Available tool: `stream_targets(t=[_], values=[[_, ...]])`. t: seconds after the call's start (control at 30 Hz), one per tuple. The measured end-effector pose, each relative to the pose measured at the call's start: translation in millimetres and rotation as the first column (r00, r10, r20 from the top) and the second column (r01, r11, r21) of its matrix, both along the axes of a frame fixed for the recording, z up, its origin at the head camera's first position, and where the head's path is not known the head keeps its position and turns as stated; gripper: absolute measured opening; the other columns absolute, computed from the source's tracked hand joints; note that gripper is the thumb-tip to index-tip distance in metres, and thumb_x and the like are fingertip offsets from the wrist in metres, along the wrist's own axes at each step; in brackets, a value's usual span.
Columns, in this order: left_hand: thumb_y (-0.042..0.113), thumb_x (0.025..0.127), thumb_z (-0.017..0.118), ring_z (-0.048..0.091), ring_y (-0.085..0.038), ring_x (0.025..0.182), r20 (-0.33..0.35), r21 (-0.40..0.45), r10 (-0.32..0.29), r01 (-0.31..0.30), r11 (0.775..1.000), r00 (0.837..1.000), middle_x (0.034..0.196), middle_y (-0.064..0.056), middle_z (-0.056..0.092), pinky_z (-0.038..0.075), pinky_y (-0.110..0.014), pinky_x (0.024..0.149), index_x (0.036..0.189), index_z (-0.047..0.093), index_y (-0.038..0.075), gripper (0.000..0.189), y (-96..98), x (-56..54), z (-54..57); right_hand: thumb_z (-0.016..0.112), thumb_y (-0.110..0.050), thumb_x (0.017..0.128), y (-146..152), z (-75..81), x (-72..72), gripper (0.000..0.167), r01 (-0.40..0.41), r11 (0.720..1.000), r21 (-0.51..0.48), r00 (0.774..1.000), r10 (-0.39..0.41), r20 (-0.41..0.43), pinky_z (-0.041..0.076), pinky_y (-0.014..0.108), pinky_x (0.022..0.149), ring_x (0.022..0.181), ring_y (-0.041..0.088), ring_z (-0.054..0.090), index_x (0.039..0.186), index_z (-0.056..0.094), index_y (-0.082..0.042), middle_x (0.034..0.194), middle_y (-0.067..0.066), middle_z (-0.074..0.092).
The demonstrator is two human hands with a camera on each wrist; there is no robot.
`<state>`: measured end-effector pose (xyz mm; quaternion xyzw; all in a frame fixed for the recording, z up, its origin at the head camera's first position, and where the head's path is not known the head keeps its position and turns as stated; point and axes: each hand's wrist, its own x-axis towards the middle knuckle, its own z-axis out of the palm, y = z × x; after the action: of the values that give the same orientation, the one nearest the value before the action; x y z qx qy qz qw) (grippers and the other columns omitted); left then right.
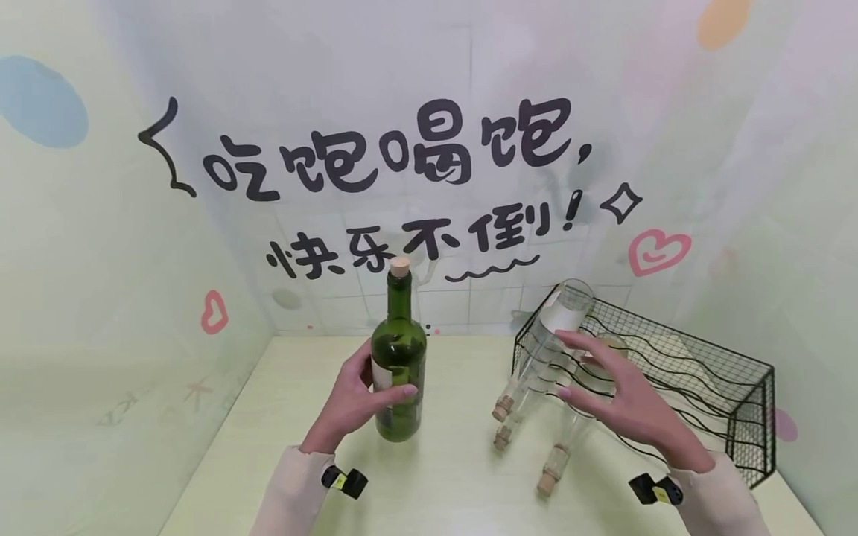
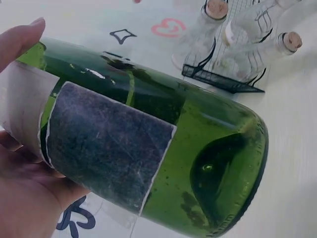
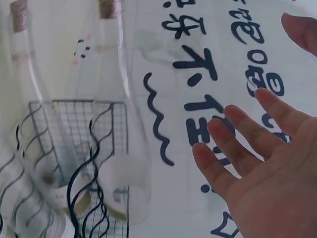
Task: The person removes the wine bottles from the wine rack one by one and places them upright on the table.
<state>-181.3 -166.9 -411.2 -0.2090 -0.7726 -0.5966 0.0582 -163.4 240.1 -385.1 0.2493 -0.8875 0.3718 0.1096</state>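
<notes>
A green glass wine bottle (image 1: 400,350) with a cork (image 1: 400,266) in its neck stands upright over the table, gripped around its body by my left hand (image 1: 358,398). Its labels and rounded base fill much of the left wrist view, where a dark label (image 2: 109,144) faces the camera. My right hand (image 1: 626,398) is raised with fingers spread and holds nothing. Beneath and beside it, three clear corked bottles lie in a black wire rack, one clear bottle (image 1: 546,335) furthest left on top. My right hand partly hides the others.
The black wire rack (image 1: 710,357) with wavy bars sits at the table's right side, near the wall. Corks (image 1: 550,480) of the clear bottles point toward me over the pale table (image 1: 462,476). A printed backdrop (image 1: 402,74) encloses the back and sides.
</notes>
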Motion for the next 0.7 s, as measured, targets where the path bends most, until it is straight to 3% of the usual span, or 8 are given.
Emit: stream_targets(t=[0.17,0.37,0.53,0.7], values=[[0.01,0.081,0.086,0.068,-0.039,0.108,-0.007,0.013,0.045,-0.045,0.999,0.999,0.122,-0.007,0.068,0.058,-0.043,0.092,0.136,0.058,0.019,0.063,-10.2,-3.6,-0.2,0.079,-0.029,0.091,13,-10.5,2.9,0.075,0.083,0.995,0.049,0.997,-0.083,-0.001,0.049,0.053,0.101,0.128,0.03,0.058,0.156,0.041,-0.032,0.152,0.004,0.053],[0.009,0.081,0.086,0.068,-0.038,0.107,0.007,0.01,0.111,-0.111,0.994,0.994,0.122,-0.006,0.068,0.058,-0.038,0.091,0.136,0.057,0.018,0.063,-22.6,-7.4,-0.9,0.08,-0.032,0.09,30,-25.3,5.0,0.073,0.168,0.98,0.107,0.985,-0.162,-0.055,0.048,0.043,0.1,0.132,0.024,0.052,0.154,0.045,-0.029,0.152,0.008,0.054],[0.009,0.082,0.086,0.068,-0.029,0.111,0.032,0.004,0.168,-0.168,0.986,0.985,0.126,-0.006,0.065,0.057,-0.032,0.093,0.138,0.056,0.017,0.064,-32.7,-11.2,-1.2,0.081,-0.03,0.09,47,-36.1,9.0,0.068,0.203,0.97,0.134,0.977,-0.193,-0.088,0.05,0.053,0.094,0.126,0.035,0.057,0.149,0.052,-0.017,0.144,0.015,0.06],[0.011,0.083,0.086,0.066,-0.019,0.113,0.062,-0.003,0.216,-0.216,0.976,0.974,0.129,-0.005,0.062,0.056,-0.028,0.096,0.141,0.054,0.016,0.066,-42.3,-15.5,-0.3,0.081,-0.029,0.089,63,-47.8,15.1,0.062,0.235,0.951,0.199,0.971,-0.22,-0.096,0.056,0.053,0.086,0.11,0.036,0.065,0.143,0.058,-0.009,0.131,0.014,0.067]])
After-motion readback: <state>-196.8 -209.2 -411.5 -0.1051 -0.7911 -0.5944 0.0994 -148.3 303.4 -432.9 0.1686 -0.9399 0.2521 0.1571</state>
